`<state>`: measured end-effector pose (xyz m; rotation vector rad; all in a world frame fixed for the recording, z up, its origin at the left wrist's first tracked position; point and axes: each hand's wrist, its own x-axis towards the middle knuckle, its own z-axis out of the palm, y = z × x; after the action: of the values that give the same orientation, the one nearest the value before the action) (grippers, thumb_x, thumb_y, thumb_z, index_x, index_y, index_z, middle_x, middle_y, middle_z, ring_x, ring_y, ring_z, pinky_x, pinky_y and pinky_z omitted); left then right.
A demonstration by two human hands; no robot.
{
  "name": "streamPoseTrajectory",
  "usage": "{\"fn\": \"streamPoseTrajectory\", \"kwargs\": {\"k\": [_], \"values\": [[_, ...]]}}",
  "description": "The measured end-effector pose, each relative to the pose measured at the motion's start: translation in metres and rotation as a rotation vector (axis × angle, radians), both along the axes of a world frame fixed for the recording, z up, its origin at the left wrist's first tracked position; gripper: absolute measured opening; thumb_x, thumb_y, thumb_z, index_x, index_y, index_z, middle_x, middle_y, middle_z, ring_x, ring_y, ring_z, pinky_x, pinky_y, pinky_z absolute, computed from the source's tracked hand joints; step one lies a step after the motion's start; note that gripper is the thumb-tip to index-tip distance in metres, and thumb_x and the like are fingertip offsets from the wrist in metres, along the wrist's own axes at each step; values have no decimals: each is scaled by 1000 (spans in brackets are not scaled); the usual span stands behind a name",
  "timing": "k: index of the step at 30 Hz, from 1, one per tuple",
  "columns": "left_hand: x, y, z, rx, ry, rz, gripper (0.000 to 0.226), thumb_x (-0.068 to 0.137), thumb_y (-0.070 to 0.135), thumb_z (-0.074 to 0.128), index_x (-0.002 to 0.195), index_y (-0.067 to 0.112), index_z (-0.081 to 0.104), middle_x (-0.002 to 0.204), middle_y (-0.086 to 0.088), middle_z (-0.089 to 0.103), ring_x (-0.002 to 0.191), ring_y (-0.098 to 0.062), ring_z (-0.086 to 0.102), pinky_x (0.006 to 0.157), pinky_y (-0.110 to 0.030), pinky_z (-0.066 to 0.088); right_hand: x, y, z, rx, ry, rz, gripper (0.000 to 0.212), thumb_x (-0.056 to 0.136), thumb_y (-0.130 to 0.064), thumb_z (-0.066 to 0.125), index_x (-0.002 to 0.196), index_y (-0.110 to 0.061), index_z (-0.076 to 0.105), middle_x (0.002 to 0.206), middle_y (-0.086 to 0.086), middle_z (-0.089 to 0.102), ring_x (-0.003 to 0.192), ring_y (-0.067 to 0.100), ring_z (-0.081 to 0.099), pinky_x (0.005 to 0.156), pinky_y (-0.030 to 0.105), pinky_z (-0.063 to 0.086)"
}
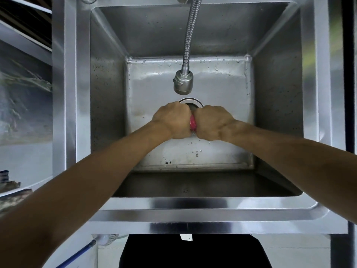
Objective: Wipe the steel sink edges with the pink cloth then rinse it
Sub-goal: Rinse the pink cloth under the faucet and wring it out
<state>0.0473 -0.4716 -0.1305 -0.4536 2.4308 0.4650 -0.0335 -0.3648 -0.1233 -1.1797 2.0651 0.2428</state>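
Observation:
Both my fists are pressed together low inside the steel sink (pixel 193 204), just in front of the drain (pixel 191 102). My left hand (pixel 172 120) and my right hand (pixel 214 122) are each clenched around the pink cloth (pixel 192 123); only a narrow wet strip of it shows between them. A few drops fall from the cloth onto the wet sink floor. The flexible steel tap (pixel 183 81) hangs above and behind my hands, and no water stream is visible from its head.
The deep sink has wide flat rims at left (pixel 81 93), right (pixel 311 93) and front. Steel shelving (pixel 25 45) stands at the left. A blue hose (pixel 77 254) runs below the front left corner.

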Motion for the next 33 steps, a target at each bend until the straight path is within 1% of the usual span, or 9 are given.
{"fn": "streamPoseTrajectory", "kwargs": {"k": [4,10,17,22,24,27,30,32,33], "values": [[-2,0,-4,160,-141,172,25,77,35,73,78,17,56,70,3,56,67,-19,60,62,-28,46,-1,3,-4,-108,99,149,41,90,-18,61,130,-13,51,111,8,70,93,33,67,71,34,39],[-11,-7,-3,344,-311,205,19,73,22,69,57,16,61,48,5,59,35,-10,49,45,-19,40,0,4,-10,-176,131,158,43,92,-22,60,134,-15,52,108,6,72,93,33,70,69,33,38],[-4,-34,7,701,-470,299,22,83,17,83,102,11,75,95,-6,80,87,-20,78,75,-38,65,0,6,0,-238,35,105,41,92,-33,66,128,-21,52,108,1,70,97,31,68,68,33,38],[-7,-35,12,229,-129,-122,12,86,27,73,95,23,67,77,1,66,66,-19,65,51,-25,46,-39,6,20,-26,-640,-297,53,76,-56,84,114,-28,60,106,-10,69,98,12,67,84,30,54],[-1,-36,9,69,142,-233,18,90,24,70,107,25,63,83,3,63,73,-23,63,57,-29,44,-61,11,16,55,-939,-469,75,64,-68,84,123,-25,65,118,-2,74,110,18,71,98,39,58],[8,-36,2,-70,535,-384,27,79,2,73,103,11,65,82,-7,66,71,-35,65,53,-35,44,-66,19,-6,249,-1302,-567,105,53,-72,89,136,-15,59,135,12,68,122,31,67,95,44,59],[13,-38,-1,-213,691,-553,28,70,-7,76,90,9,63,75,-7,62,65,-30,61,43,-33,42,-45,16,-21,283,-1519,-517,59,74,-40,89,119,-10,65,116,14,72,99,29,72,78,35,61],[17,-40,0,-269,670,-626,28,72,-5,77,92,10,62,75,-6,61,65,-28,60,42,-31,40,-30,9,-15,261,-1446,-520,30,77,-27,87,89,-14,63,75,1,62,62,11,56,55,22,49],[19,-40,3,-257,601,-626,28,75,-3,76,97,9,62,78,-7,63,66,-30,62,44,-32,39,-24,5,-13,250,-1342,-528,32,76,-27,88,81,-16,58,66,-3,53,55,9,44,49,20,40]]}}
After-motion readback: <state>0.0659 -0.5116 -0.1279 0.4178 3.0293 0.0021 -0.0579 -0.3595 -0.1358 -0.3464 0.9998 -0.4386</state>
